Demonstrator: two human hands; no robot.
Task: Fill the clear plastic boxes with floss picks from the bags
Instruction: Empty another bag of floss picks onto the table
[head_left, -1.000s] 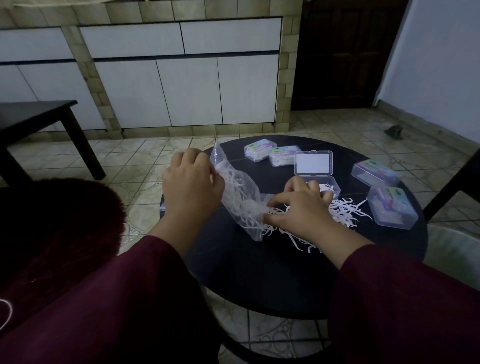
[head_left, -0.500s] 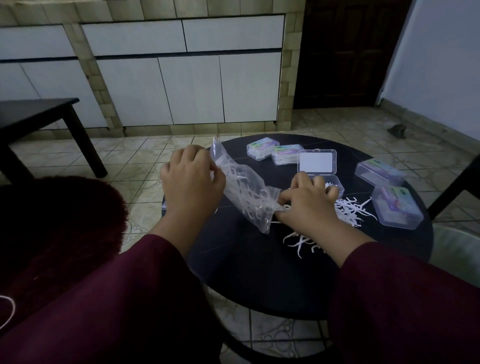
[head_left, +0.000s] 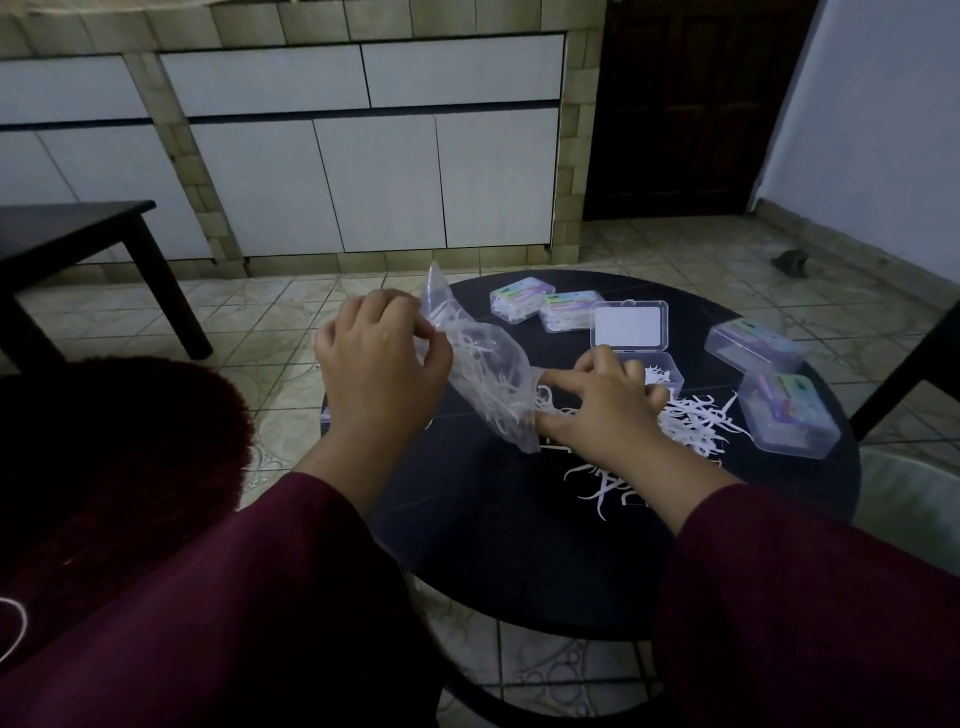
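Note:
My left hand (head_left: 382, 364) pinches the upper end of a clear plastic bag (head_left: 485, 374) with white floss picks inside, holding it tilted above the round black table (head_left: 519, 545). My right hand (head_left: 602, 410) is at the bag's lower mouth, fingers curled among the picks coming out of it. Loose white floss picks (head_left: 691, 423) lie in a heap on the table beside that hand and in front of it. An open clear box (head_left: 636, 343) with its lid up stands just behind my right hand, a few picks inside.
Two closed filled boxes (head_left: 540, 306) sit at the table's far side, two more closed boxes (head_left: 779, 410) at the right. A dark low table (head_left: 78, 234) stands on the tiled floor to the left. A chair leg (head_left: 909, 374) is at the right edge.
The bag has emptied further and been lifted a little; more picks now lie loose on the table. My right hand stayed at the bag's mouth, shifting slightly right.

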